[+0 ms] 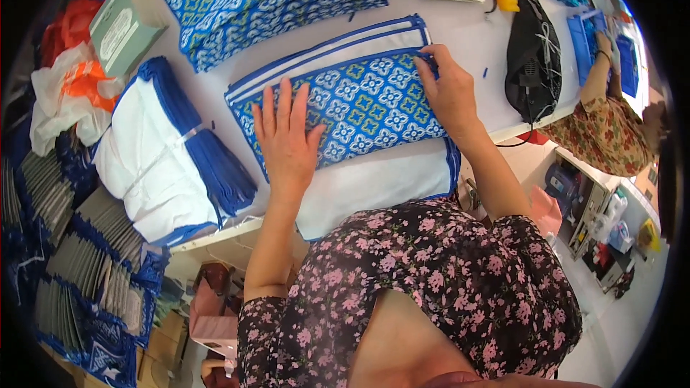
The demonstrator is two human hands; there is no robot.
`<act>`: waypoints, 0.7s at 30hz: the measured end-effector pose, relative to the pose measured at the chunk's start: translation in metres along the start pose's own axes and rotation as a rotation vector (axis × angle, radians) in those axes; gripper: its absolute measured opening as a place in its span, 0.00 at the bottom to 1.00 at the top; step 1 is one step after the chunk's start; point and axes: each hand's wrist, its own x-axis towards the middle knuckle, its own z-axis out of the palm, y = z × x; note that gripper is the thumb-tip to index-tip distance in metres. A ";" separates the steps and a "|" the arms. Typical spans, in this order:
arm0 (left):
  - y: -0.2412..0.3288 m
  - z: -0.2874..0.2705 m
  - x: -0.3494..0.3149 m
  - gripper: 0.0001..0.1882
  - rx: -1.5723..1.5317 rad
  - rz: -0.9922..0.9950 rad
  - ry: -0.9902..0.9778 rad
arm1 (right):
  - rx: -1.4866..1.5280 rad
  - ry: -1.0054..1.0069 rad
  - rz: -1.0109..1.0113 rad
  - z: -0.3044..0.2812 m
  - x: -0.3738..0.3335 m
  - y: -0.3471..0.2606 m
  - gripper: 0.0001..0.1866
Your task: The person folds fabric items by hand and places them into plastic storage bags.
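Note:
A blue cloth (359,104) with a white and green floral tile print lies folded on the white table in front of me. Its white, blue-edged side (330,44) shows along the far edge, and a plain white part (374,185) hangs toward my body. My left hand (289,133) rests flat on the print near the left end, fingers spread. At the far right corner, my right hand (451,93) has its thumb and fingers closed on the cloth's edge.
A tied bundle of white, blue-edged cloths (165,151) sits left. Printed cloths (287,0) are stacked at the far side. A black cover with a cable (532,57) lies right, and a card box (126,27) stands far left. A co-worker's arm (596,72) reaches toward blue baskets.

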 end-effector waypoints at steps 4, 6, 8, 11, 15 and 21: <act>-0.007 -0.018 -0.028 0.35 0.035 -0.033 -0.028 | -0.005 0.016 0.062 0.001 -0.019 -0.023 0.15; -0.007 -0.024 -0.035 0.34 0.067 -0.040 -0.006 | 0.021 0.002 0.145 0.001 -0.020 -0.032 0.16; -0.008 -0.026 -0.038 0.34 0.087 -0.048 0.002 | -0.019 0.008 0.153 0.007 -0.022 -0.031 0.16; -0.011 -0.024 -0.035 0.34 0.115 -0.046 0.013 | -0.151 0.037 0.155 0.005 -0.016 -0.034 0.19; -0.017 -0.015 -0.026 0.34 0.133 -0.045 0.026 | -0.293 0.020 -0.133 0.004 -0.013 -0.056 0.32; -0.026 -0.004 -0.010 0.36 0.160 -0.004 0.042 | -0.256 -0.234 -0.381 0.046 -0.030 -0.047 0.41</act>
